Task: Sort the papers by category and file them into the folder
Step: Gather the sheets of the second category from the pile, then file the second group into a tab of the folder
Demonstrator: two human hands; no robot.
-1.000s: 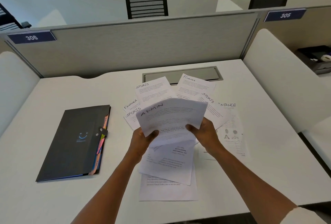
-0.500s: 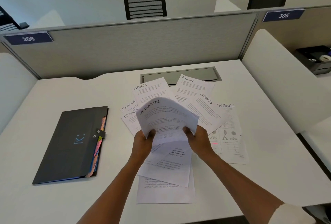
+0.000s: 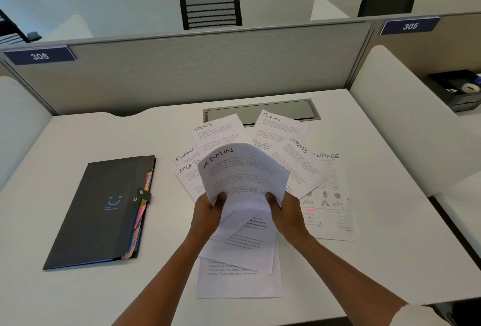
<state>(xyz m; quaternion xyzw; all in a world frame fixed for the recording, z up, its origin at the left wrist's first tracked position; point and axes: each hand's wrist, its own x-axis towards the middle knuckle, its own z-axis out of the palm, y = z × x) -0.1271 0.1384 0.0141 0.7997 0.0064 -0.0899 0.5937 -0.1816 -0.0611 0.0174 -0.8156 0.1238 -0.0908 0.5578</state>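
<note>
A sheet headed ADMIN (image 3: 242,174) is lifted above the desk, bowed upward, with my left hand (image 3: 208,212) gripping its lower left edge and my right hand (image 3: 287,212) its lower right edge. Beneath and behind it lie several loose sheets: one headed SPORTS (image 3: 218,130), one FINANCE (image 3: 279,126), another SPORTS (image 3: 302,164), a FINANCE sheet with diagrams (image 3: 330,195), and plain text pages (image 3: 239,278) nearer to me. The dark grey folder (image 3: 104,211) lies shut to the left, coloured tabs showing along its right edge.
The white desk (image 3: 78,294) is walled by a grey partition (image 3: 195,70) at the back and white side panels. A grey cable hatch (image 3: 283,111) sits behind the papers. A black tray (image 3: 458,88) stands on the neighbouring desk at right.
Both hands have drawn closer together on the ADMIN sheet, so it bows upward more. The papers on the desk and the folder have not moved.
</note>
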